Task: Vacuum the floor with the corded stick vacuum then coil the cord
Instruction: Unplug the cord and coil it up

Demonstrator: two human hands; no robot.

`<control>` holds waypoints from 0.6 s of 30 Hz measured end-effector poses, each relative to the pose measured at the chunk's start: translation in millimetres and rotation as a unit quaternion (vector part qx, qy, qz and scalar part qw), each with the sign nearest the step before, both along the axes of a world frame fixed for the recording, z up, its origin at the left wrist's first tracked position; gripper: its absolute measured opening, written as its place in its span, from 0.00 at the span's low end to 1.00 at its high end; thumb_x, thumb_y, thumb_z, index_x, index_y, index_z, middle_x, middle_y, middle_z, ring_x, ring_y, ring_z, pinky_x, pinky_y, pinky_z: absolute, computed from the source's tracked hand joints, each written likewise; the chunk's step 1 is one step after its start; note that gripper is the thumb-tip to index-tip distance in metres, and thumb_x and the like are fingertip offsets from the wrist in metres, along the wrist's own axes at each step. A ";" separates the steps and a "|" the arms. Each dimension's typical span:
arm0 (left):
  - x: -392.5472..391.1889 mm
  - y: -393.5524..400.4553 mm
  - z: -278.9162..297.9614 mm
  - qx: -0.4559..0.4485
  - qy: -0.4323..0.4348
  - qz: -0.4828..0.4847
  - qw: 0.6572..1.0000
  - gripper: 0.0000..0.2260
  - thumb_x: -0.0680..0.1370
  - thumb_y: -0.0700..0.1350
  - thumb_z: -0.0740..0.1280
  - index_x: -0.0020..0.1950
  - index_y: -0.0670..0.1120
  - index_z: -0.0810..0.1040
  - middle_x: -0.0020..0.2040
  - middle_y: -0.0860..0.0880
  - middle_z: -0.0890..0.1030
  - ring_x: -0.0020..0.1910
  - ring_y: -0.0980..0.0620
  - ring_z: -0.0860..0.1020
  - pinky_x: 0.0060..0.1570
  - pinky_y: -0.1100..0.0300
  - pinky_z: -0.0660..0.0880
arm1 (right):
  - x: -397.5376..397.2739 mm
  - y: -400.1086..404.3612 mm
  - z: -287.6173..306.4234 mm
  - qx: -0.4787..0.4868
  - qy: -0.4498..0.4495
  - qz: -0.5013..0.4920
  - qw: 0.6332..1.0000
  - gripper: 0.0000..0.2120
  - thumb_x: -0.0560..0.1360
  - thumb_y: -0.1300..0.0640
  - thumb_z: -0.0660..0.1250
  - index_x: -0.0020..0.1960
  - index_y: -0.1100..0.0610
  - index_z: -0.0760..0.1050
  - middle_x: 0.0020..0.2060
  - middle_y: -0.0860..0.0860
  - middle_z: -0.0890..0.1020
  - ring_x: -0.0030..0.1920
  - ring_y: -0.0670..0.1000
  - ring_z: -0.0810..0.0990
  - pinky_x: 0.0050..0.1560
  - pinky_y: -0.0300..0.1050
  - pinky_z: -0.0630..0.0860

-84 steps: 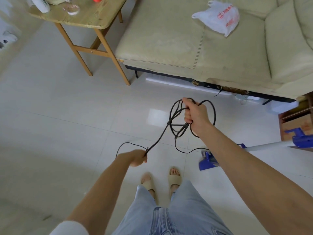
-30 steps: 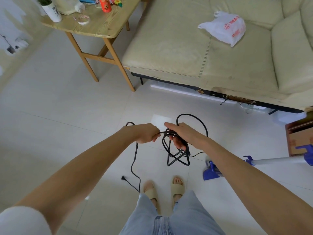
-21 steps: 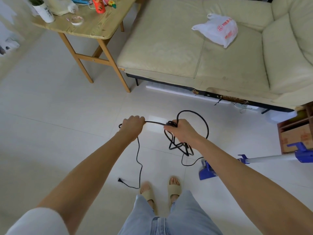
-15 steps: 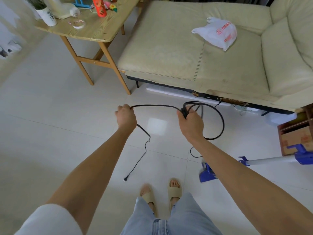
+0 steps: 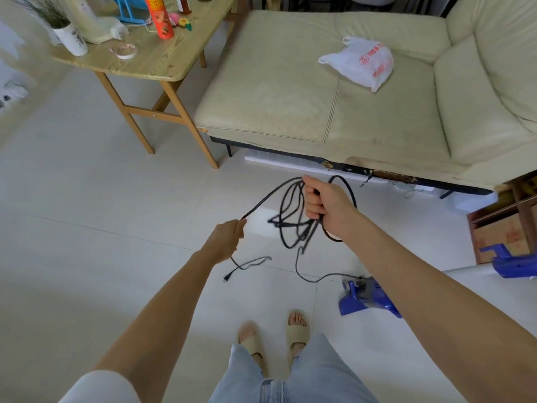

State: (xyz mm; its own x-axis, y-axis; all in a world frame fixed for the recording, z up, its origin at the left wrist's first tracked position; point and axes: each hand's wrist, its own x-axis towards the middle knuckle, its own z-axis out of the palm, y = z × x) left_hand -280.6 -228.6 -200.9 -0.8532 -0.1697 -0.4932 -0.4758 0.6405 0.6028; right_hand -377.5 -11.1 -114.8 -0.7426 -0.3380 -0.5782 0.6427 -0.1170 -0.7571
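pale denim legs and two tan sandals [image 5: 271, 335] fill the bottom centre of the frame. just above, the left hand [image 5: 226, 239] pinches the black cord [image 5: 270, 193] between curled fingers; below it the loose end trails to the plug [image 5: 227, 277] on the white tile floor [image 5: 87, 216]. up and to the right, the right hand [image 5: 328, 207] is fisted round a bundle of cord loops that hang under it, a taut strand running between both hands. another strand runs down to the blue stick vacuum [image 5: 366, 295] lying at lower right. farther up sit a cream sofa [image 5: 290, 106] with a white plastic bag [image 5: 360, 62], and a wooden table [image 5: 151, 65] at upper left.
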 end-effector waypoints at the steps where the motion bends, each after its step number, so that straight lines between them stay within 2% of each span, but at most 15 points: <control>1: 2.8 4.4 -1.5 0.027 -0.012 -0.006 1.000 0.19 0.84 0.51 0.51 0.43 0.43 0.74 0.38 0.48 0.79 0.40 0.48 0.78 0.43 0.57 0.71 | -2.7 -5.3 4.1 -0.032 -0.005 -0.032 0.999 0.18 0.81 0.54 0.60 0.33 0.53 0.63 0.19 0.45 0.59 0.19 0.45 0.55 0.21 0.37 0.57; 4: 6.9 23.8 -9.5 0.047 -0.088 -0.068 0.993 0.13 0.83 0.44 0.51 0.48 0.43 0.73 0.46 0.49 0.79 0.47 0.49 0.75 0.47 0.59 0.67 | -10.6 -14.3 11.4 -0.068 -0.022 -0.145 0.987 0.18 0.81 0.54 0.60 0.33 0.54 0.64 0.18 0.45 0.60 0.18 0.45 0.56 0.20 0.37 0.57; 6: 7.4 33.4 -15.6 0.077 -0.111 -0.029 0.990 0.10 0.82 0.40 0.52 0.46 0.43 0.71 0.43 0.48 0.78 0.47 0.45 0.78 0.45 0.57 0.69 | -10.2 -18.5 10.1 -0.045 -0.029 -0.193 0.980 0.18 0.81 0.54 0.61 0.33 0.55 0.65 0.18 0.46 0.62 0.18 0.46 0.56 0.21 0.37 0.58; 8: 3.0 40.2 -12.7 0.095 -0.091 0.064 0.989 0.11 0.82 0.38 0.53 0.44 0.43 0.72 0.39 0.47 0.75 0.40 0.43 0.80 0.39 0.57 0.74 | -4.8 -19.4 6.9 0.018 -0.017 -0.206 0.978 0.18 0.81 0.54 0.61 0.33 0.55 0.64 0.18 0.46 0.62 0.19 0.46 0.57 0.22 0.37 0.58; 9: 0.6 42.5 -8.8 0.082 -0.081 0.103 0.988 0.11 0.82 0.38 0.54 0.45 0.42 0.75 0.39 0.47 0.75 0.35 0.47 0.78 0.35 0.59 0.74 | -1.8 -18.7 3.3 0.052 -0.009 -0.206 0.977 0.18 0.81 0.55 0.61 0.33 0.54 0.64 0.19 0.46 0.63 0.19 0.46 0.57 0.22 0.37 0.58; 10: -1.4 42.8 -3.1 0.056 -0.077 0.112 0.989 0.13 0.82 0.40 0.55 0.48 0.41 0.78 0.40 0.46 0.75 0.31 0.51 0.73 0.30 0.62 0.71 | 1.0 -18.8 -0.3 0.079 -0.004 -0.205 0.976 0.18 0.81 0.55 0.61 0.33 0.55 0.64 0.20 0.47 0.64 0.20 0.46 0.58 0.22 0.37 0.58; 11: -3.4 44.2 1.5 0.029 -0.081 0.081 0.993 0.14 0.83 0.42 0.56 0.50 0.40 0.81 0.41 0.44 0.77 0.29 0.54 0.71 0.28 0.65 0.68 | 3.1 -17.1 -3.5 0.098 -0.002 -0.207 0.973 0.17 0.81 0.56 0.60 0.33 0.55 0.64 0.22 0.49 0.67 0.21 0.47 0.60 0.23 0.38 0.59; 13: -4.9 45.9 11.9 0.006 -0.101 -0.017 0.995 0.16 0.83 0.46 0.58 0.50 0.39 0.82 0.42 0.42 0.82 0.30 0.57 0.71 0.29 0.67 0.66 | 6.6 -16.1 -7.2 0.107 -0.005 -0.193 0.975 0.14 0.81 0.57 0.58 0.36 0.56 0.66 0.27 0.53 0.76 0.22 0.48 0.67 0.24 0.38 0.64; 15: -7.8 49.0 23.0 0.016 -0.108 -0.076 0.991 0.14 0.81 0.46 0.60 0.48 0.39 0.82 0.43 0.44 0.85 0.29 0.58 0.71 0.29 0.68 0.65 | 11.0 -16.0 -13.4 0.118 0.019 -0.139 0.983 0.14 0.83 0.56 0.55 0.40 0.58 0.69 0.33 0.57 0.83 0.25 0.50 0.77 0.29 0.40 0.73; 18: -13.2 49.0 45.7 0.059 -0.123 -0.110 0.985 0.11 0.79 0.40 0.60 0.50 0.39 0.82 0.39 0.48 0.84 0.30 0.55 0.70 0.27 0.69 0.66 | 23.0 -13.9 -30.7 0.178 0.101 -0.028 0.978 0.23 0.84 0.52 0.52 0.42 0.66 0.77 0.38 0.60 0.85 0.36 0.54 0.84 0.43 0.46 0.82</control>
State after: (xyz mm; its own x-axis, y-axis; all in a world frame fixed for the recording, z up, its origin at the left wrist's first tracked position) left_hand -293.8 -179.6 -155.2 -0.7158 0.0769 -0.6940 -0.4733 0.6774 0.5631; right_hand -354.5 -25.0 -145.6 -0.8656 -0.0976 -0.4912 0.4756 0.1470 -0.8673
